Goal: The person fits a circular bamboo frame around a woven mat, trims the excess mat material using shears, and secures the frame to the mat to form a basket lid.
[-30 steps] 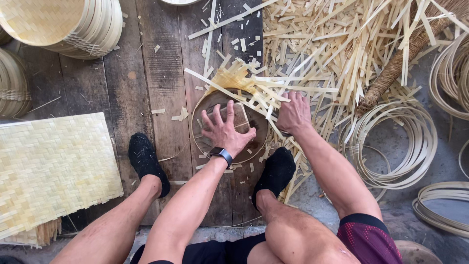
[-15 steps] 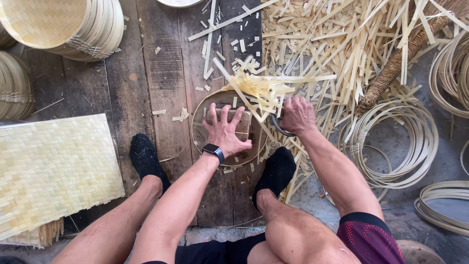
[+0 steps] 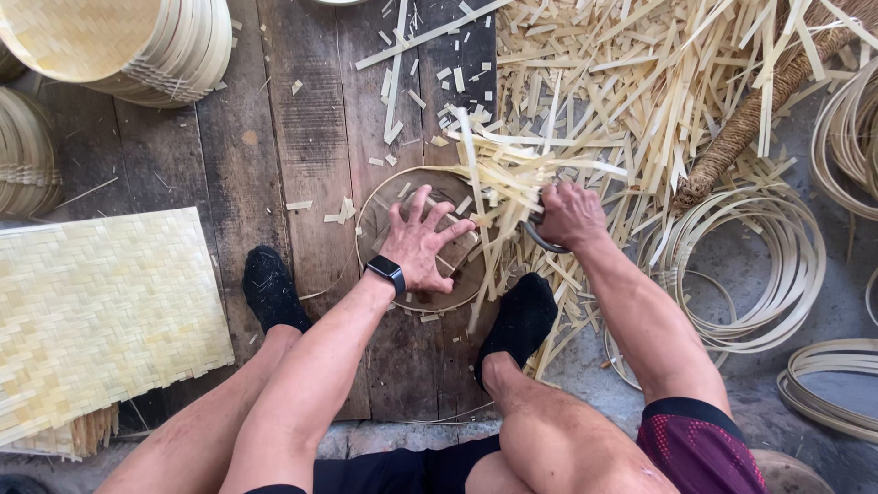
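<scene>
- Dark floor planks (image 3: pixel 302 137) carry the work, with loose bamboo strips (image 3: pixel 640 82) heaped at one o'clock.
- Left hand (image 3: pixel 419 245), fingers spread, presses flat on a round hoop (image 3: pixel 366 215) at the centre.
- Right hand (image 3: pixel 572 215), at three o'clock from the hoop, is clenched around a curved metal tool (image 3: pixel 540 240) and a bundle of strips (image 3: pixel 512 178).
- Hoop looks light and springy; best gripped at its rim.
- Woven mat (image 3: pixel 101 311) lies at nine o'clock.

Soft even daylight, faint shadows, sharp focus, slight wide-angle edge distortion
</scene>
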